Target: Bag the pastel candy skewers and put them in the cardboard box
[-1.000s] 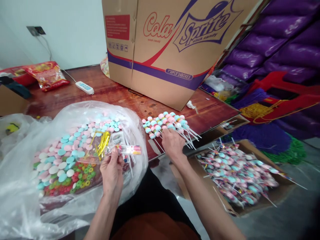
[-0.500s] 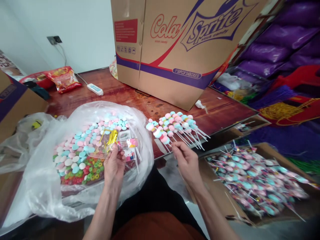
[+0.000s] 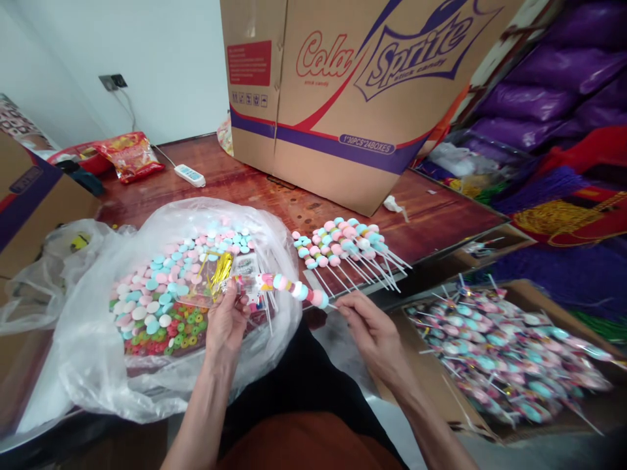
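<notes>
My left hand (image 3: pixel 228 316) pinches a small clear candy wrapper (image 3: pixel 251 282) with a pink print, above the large plastic bag. Between the fingers of my right hand (image 3: pixel 371 326) is the white stick of a candy skewer (image 3: pixel 300 290), threaded with pink, blue and white pieces. The skewer's far tip is at the wrapper's mouth; whether it is inside, I cannot tell. Gold twist ties (image 3: pixel 223 267) lie beside my left fingertips. Beyond my right hand, several more candy skewers (image 3: pixel 337 245) rest in a row on the table.
Loose candies (image 3: pixel 151 294) and gummy rings fill the opened plastic bag (image 3: pixel 93 365). A large carton (image 3: pixel 313 150) stands behind on the table. On the right, a box (image 3: pixel 475 408) holds many wrapped skewers. A white power strip (image 3: pixel 190 175) lies at the back left.
My right hand has lifted one candy skewer from the near end of the row and swung its tip left to the wrapper. My left hand stays nearly in place.
</notes>
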Available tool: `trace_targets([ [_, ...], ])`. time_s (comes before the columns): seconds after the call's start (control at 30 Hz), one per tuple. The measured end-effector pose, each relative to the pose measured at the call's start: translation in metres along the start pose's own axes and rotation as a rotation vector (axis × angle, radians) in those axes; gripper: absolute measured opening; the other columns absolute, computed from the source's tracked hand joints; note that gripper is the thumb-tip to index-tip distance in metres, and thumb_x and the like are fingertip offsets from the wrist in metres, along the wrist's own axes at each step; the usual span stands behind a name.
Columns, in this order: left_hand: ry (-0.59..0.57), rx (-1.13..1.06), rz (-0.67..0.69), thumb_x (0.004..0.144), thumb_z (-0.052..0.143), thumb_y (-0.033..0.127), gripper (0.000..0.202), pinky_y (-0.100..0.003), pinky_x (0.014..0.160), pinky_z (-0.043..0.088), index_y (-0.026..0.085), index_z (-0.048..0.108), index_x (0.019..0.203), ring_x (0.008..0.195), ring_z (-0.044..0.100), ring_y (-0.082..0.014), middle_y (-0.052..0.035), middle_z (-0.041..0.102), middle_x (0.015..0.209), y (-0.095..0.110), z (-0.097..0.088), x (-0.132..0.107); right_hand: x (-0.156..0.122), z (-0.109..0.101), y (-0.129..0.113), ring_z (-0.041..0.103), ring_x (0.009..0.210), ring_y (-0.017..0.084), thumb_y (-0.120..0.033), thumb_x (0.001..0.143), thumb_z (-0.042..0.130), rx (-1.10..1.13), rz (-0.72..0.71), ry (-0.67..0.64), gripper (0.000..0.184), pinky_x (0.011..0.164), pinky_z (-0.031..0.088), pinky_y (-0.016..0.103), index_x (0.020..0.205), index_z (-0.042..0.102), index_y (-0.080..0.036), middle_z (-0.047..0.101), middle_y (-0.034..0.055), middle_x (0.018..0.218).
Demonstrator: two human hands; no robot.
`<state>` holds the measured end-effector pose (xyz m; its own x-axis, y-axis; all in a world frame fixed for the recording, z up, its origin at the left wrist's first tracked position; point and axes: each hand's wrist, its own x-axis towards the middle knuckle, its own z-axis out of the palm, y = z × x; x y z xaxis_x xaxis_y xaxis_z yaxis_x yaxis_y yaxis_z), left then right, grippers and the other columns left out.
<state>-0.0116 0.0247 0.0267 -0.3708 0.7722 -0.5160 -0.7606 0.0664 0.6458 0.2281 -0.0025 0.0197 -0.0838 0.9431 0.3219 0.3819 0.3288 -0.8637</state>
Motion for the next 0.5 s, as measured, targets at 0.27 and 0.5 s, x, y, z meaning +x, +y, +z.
trace_targets([
  [0.27,-0.098,0.115,0.083,0.055,0.092,0.028,0.035,-0.015,0.042,0.042,0.012,0.066,0.072,0.049,0.053,-0.0048,0.0042,0.062,0.063,-0.004,-0.011,0.009,0.003,-0.017,0.001,0.055,0.073,0.015,-0.024,0.098,0.045,-0.105,-0.043,-0.129,0.019,0.068,0.044,0.027,0.088,0.061,-0.022,0.057,0.0022,0.081],
  [0.5,-0.152,0.182,0.044,0.054,0.092,0.028,0.034,-0.016,0.044,0.043,0.012,0.067,0.070,0.047,0.052,-0.0050,0.0038,0.060,0.058,-0.005,-0.016,0.014,0.005,-0.019,-0.001,0.056,0.074,0.015,-0.025,0.099,0.044,-0.137,-0.018,-0.184,0.020,0.069,0.043,0.027,0.088,0.060,-0.022,0.057,0.0020,0.080],
])
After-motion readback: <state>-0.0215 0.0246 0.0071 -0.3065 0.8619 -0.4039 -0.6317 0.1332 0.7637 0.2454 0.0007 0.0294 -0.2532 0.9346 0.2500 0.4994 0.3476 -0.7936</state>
